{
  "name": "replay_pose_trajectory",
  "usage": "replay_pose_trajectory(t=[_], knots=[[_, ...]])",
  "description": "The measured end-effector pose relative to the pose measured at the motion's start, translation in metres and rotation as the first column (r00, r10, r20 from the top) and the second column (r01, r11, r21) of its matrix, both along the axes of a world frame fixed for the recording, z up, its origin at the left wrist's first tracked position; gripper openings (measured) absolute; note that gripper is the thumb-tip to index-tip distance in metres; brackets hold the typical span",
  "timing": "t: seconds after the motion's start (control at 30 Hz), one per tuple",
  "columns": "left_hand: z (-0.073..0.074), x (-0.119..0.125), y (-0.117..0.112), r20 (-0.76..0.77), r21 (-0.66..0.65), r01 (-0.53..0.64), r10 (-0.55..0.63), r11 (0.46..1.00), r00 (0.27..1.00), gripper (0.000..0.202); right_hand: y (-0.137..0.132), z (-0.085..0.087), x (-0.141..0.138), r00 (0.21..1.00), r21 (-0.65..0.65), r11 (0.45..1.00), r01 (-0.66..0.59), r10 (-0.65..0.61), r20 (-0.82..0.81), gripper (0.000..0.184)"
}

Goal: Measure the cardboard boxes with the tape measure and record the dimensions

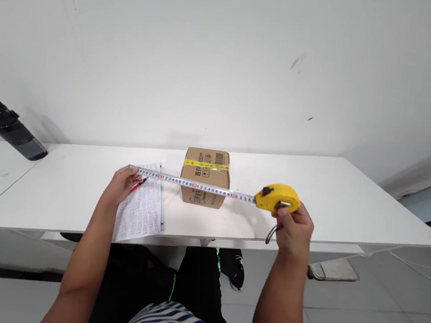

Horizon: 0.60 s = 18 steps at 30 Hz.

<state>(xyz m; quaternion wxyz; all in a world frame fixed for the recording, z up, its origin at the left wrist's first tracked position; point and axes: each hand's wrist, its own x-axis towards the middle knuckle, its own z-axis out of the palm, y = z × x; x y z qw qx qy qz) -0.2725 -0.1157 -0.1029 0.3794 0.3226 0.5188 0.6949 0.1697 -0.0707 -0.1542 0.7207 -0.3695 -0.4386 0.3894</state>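
Observation:
My right hand point(295, 226) grips the yellow case of a tape measure point(281, 198), whose dark wrist strap dangles below. From the case the white blade point(195, 185) runs out to the left, and my left hand point(122, 182) pinches its far end. The stretched blade passes in front of a small cardboard box point(205, 176) with yellow tape round it; whether it touches the box I cannot tell. Beneath my left hand lie sheets of printed or written paper point(142, 210) and a red pen point(137, 186), partly hidden by the hand.
A black bottle point(14, 129) with a loop stands at the left of the white table point(317, 188), near the wall. The table's front edge lies close to my body. Cables point(420, 265) and a flat pale object point(335, 270) are below at the right.

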Motion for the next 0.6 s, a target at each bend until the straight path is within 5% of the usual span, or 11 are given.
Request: replay_pose_trajectory(t=[0.2, 0.4, 0.6], knots=[[-0.014, -0.007, -0.053, -0.186, -0.199, 0.156, -0.194, 0.967, 0.963, 0.036, -0.068, -0.007, -0.051, 0.953, -0.042, 0.969, -0.242, 0.246, 0.174, 0.05], [-0.013, 0.044, -0.076, -0.42, -0.426, 0.482, -0.64, 0.765, 0.644, 0.041, -0.092, -0.003, -0.147, 0.764, -0.088, 0.832, -0.547, 0.539, 0.354, 0.041], [-0.01, 0.066, -0.076, -0.475, -0.465, 0.54, -0.713, 0.701, 0.516, 0.066, -0.104, -0.008, -0.162, 0.777, -0.03, 0.845, -0.534, 0.504, 0.376, 0.041]])
